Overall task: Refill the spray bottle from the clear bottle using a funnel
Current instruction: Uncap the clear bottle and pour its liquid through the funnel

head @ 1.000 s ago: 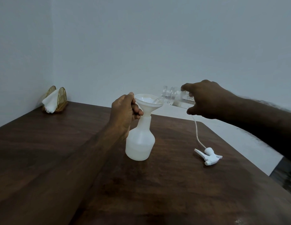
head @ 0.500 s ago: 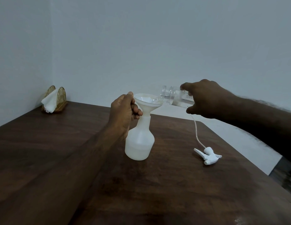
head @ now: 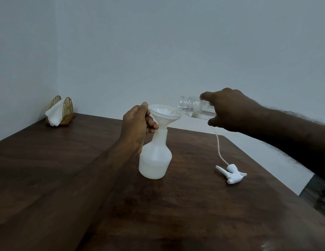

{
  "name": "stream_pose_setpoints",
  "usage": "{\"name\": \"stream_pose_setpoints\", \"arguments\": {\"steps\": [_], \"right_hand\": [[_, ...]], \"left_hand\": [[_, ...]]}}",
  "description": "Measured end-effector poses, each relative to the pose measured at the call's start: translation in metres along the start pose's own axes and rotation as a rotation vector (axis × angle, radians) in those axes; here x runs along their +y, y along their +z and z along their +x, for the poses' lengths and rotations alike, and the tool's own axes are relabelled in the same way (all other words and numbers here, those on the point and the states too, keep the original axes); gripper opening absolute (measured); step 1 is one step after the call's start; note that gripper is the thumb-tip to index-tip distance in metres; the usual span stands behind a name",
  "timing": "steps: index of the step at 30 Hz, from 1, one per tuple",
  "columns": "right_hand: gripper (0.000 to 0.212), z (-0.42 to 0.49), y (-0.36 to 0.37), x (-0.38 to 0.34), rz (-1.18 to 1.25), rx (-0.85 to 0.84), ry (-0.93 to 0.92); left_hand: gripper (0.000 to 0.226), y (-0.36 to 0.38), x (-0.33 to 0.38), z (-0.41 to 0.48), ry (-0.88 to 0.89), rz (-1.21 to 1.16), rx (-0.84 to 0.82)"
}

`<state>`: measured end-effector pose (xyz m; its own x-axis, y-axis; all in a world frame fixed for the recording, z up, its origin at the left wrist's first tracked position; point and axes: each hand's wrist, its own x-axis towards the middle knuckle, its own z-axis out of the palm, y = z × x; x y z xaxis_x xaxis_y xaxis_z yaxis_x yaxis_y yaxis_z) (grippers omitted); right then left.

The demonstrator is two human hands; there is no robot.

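A white translucent spray bottle (head: 155,158) stands upright on the dark wooden table (head: 194,205), partly filled with liquid. A white funnel (head: 165,114) sits in its neck. My left hand (head: 138,122) pinches the funnel's left rim with thumb and curled fingers. My right hand (head: 228,111) grips the clear bottle (head: 192,107), tipped almost level, its open mouth over the funnel's right rim. Liquid lies in the clear bottle's lower side.
The white spray trigger head (head: 231,173) lies on the table to the right, its thin dip tube (head: 218,145) curving up behind my right hand. A gold napkin holder (head: 61,110) with a white napkin stands at the far left corner. The table's right edge (head: 267,156) is close.
Both hands, the funnel and the clear bottle keep almost the same pose. The clear bottle stays tipped over the funnel.
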<state>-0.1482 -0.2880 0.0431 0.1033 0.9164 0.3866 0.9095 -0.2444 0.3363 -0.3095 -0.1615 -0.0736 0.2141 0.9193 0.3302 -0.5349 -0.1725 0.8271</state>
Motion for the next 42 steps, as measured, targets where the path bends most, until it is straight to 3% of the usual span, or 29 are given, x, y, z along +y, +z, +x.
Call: {"name": "stream_pose_setpoints", "arguments": {"steps": [42], "right_hand": [[0.051,0.0038,0.0025,0.002,-0.168,0.152,-0.102]], "left_hand": [[0.035,-0.0011,0.0001,-0.0017,0.018,0.042,0.021]]}}
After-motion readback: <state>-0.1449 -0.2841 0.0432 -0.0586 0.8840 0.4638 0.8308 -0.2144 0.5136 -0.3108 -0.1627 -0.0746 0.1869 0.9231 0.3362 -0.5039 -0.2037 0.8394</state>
